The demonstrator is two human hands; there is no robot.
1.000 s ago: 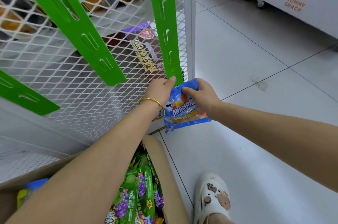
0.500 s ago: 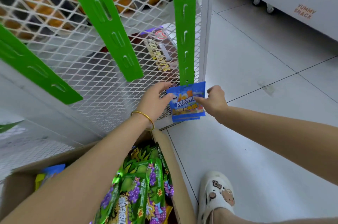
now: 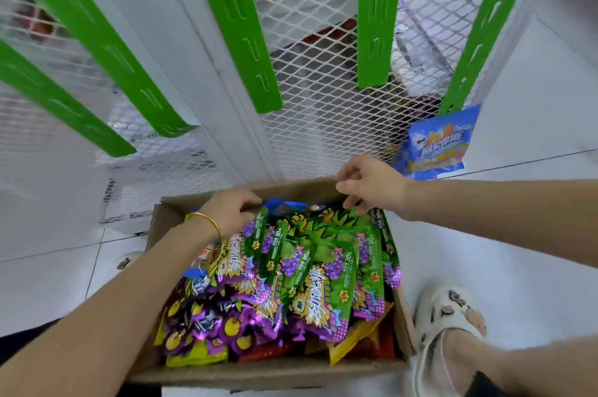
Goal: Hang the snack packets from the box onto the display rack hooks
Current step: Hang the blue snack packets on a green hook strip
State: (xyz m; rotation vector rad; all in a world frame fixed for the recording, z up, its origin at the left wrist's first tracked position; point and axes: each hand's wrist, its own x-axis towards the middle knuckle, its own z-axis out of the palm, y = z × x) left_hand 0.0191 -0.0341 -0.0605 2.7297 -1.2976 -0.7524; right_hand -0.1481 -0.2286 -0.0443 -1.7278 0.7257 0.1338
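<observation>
Left hand [image 3: 233, 212] fingertips are buried among packets at the far end of the box [image 3: 259, 372], so whether they grip anything can't be told. Right hand [image 3: 372, 186] is motion-blurred; its fingers are curled, grip unclear. Both forearms are cut off by the frame edges. Lower packets in the box are covered by the green grape packets [image 3: 317, 270]. The hook holding the blue packet [image 3: 437, 140] isn't visible. Goods behind the mesh rack [image 3: 317, 98] are too blurred to identify. The slipper [image 3: 446, 325] is partly cut off at the bottom edge.
</observation>
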